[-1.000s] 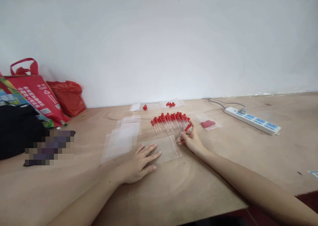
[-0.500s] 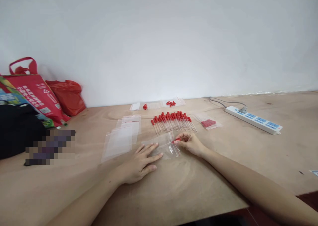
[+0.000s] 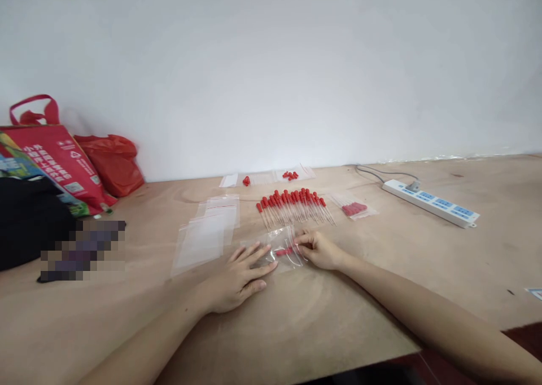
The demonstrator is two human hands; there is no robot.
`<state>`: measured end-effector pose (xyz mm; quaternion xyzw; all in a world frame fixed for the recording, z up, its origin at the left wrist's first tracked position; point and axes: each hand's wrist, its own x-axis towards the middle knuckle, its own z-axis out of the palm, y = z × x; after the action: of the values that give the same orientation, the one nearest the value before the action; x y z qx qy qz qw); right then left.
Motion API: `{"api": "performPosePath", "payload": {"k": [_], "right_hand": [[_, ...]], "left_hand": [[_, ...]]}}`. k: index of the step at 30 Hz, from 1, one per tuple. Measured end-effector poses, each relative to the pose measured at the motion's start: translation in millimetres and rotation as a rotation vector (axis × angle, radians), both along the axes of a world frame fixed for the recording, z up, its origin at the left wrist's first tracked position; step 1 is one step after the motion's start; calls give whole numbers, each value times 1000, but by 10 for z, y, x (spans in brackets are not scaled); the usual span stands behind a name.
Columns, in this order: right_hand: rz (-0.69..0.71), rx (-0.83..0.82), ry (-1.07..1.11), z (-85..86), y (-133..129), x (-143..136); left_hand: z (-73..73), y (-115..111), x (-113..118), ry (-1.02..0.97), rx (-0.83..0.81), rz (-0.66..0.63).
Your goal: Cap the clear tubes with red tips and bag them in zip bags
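My left hand (image 3: pixel 243 275) lies flat with fingers spread on the left part of a clear zip bag (image 3: pixel 279 241). Inside this bag a red rubber piece (image 3: pixel 283 252) shows near the opening. The fingers of my right hand (image 3: pixel 315 249) are bent together at the bag's right end; what they pinch is too small to tell. Just beyond the bag, several glass droppers with red bulbs (image 3: pixel 292 200) lie side by side in a row. A bag of red bulbs (image 3: pixel 354 209) rests to their right. Overlapping flat clear bags (image 3: pixel 201 239) lie left of my hands.
Farther back on the wooden table (image 3: pixel 339 328) are small red bulbs (image 3: pixel 290 175) on bags by the wall. A white power strip (image 3: pixel 429 202) with a grey cable is at right. Red bags (image 3: pixel 108 162), black cloth (image 3: pixel 31 221) and a pixelated item (image 3: pixel 84 252) are at left.
The red piece that was in my right fingers at the bag's opening now lies farther left inside the bag. My right hand has shifted slightly; my left hand has stayed.
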<state>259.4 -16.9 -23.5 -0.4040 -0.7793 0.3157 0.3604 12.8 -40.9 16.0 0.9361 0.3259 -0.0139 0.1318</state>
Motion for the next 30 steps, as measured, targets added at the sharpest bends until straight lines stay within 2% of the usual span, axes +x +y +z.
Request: {"api": "performPosePath", "payload": {"k": [2, 5, 9, 12, 18, 25, 28, 30], "right_hand": [[-53, 37, -51, 34, 33, 6], [-262, 30, -101, 129, 159, 56], [-570, 81, -257, 308, 414, 110], [-690, 32, -429, 389, 625, 64], [-752, -92, -589, 359, 941, -101], [-725, -58, -612, 364, 971, -163], [-740, -30, -541, 388, 941, -110], [-696, -24, -377, 380, 877, -41]], "left_hand": [[-4, -6, -2, 5, 5, -1], [-7, -14, -6, -33, 24, 21], [-10, 12, -15, -200, 57, 142], [-31, 67, -24, -338, 85, 213], [-99, 125, -43, -417, 71, 175], [-115, 121, -53, -447, 28, 170], [-102, 119, -55, -445, 20, 169], [-94, 114, -53, -441, 10, 169]]}}
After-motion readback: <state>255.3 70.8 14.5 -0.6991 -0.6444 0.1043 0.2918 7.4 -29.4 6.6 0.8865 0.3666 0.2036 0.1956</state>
